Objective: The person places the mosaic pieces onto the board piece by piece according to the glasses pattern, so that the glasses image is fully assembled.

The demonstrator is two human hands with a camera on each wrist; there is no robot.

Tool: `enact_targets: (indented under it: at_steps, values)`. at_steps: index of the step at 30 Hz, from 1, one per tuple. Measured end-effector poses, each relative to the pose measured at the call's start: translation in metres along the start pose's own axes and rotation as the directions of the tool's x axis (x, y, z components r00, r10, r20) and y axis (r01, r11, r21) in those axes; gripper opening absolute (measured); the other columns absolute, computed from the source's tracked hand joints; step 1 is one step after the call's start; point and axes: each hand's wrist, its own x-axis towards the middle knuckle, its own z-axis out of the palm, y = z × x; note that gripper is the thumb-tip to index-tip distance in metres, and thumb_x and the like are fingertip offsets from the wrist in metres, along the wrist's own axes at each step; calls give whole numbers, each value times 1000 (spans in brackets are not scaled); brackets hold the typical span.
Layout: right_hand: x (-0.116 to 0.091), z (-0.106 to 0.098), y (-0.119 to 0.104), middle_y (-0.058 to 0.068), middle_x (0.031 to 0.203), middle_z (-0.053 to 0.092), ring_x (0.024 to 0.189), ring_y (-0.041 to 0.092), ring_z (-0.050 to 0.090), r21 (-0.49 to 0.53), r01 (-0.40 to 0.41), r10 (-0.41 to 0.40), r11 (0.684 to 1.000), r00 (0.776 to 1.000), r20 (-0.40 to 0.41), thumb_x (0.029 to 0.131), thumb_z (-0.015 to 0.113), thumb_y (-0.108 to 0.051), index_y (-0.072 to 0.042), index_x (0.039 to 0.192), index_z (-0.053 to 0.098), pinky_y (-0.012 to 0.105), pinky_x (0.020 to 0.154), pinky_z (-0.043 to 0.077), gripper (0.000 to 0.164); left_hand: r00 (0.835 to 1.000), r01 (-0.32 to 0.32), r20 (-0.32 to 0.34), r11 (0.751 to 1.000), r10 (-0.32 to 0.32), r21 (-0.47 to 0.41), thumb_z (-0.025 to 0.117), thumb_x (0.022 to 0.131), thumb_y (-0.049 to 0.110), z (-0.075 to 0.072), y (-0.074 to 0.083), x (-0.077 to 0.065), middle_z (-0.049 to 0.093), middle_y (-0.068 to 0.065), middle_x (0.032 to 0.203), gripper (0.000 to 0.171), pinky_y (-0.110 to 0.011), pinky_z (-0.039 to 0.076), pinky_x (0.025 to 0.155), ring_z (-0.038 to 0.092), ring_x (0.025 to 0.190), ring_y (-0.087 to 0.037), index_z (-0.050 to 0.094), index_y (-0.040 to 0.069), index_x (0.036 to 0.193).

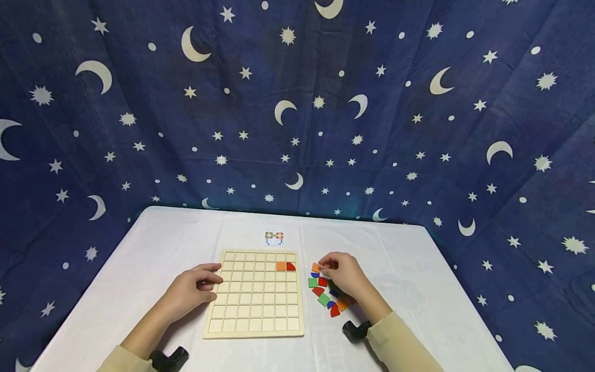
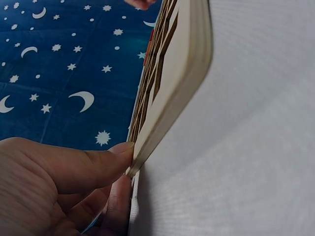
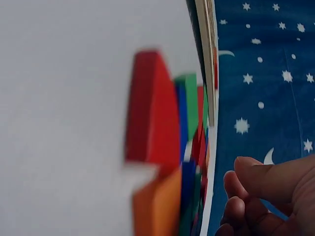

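Note:
My left hand (image 1: 188,292) touches the left edge of a pale wooden grid board (image 1: 253,331). In the left wrist view its thumb and a finger meet the board's edge (image 2: 197,44). An orange square (image 1: 281,266) and a red rounded piece (image 1: 290,266) sit side by side in cells near the board's top right. To the right of the board, my right hand (image 1: 346,274) hovers over loose coloured pieces, its fingertips by an orange piece (image 1: 316,267). Its fingers are loosely bent in the right wrist view, with no piece visible between them.
Red (image 1: 335,311), green (image 1: 324,299), blue and orange pieces lie loose on the white table (image 1: 395,258), some hidden under the right hand. A small printed pattern card (image 1: 274,237) lies behind the board. A starry blue curtain (image 1: 251,113) hangs beyond.

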Motion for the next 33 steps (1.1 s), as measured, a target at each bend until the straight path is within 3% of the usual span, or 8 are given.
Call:
enact_targets:
  at_steps: [11,22,33]
  values:
    - [-12,-23,31,0,86,66,83,18,57,-12,-58,58,998,998,-23,92,81,-2,-16,104,80,29,76,51,18,1000,-3,-3,1000,3,0,88,79,0,-1,1,-2,61,-10,157,35,-17,56,80,67,99,-12,82,10,112]
    - [-19,-37,49,2,86,65,82,18,57,-54,-80,79,995,997,-13,91,81,1,-13,107,79,27,73,50,21,1000,-15,-2,1000,15,1,88,79,0,1,1,0,61,-10,157,36,-17,57,81,68,101,-12,82,10,113]
    - [-42,-48,54,0,85,62,85,17,55,-98,-97,98,990,995,4,86,87,-4,-16,102,79,28,76,46,22,1000,-13,-1,1000,13,2,88,80,1,-1,0,-1,61,-10,158,35,-17,56,81,68,101,-12,82,11,113]
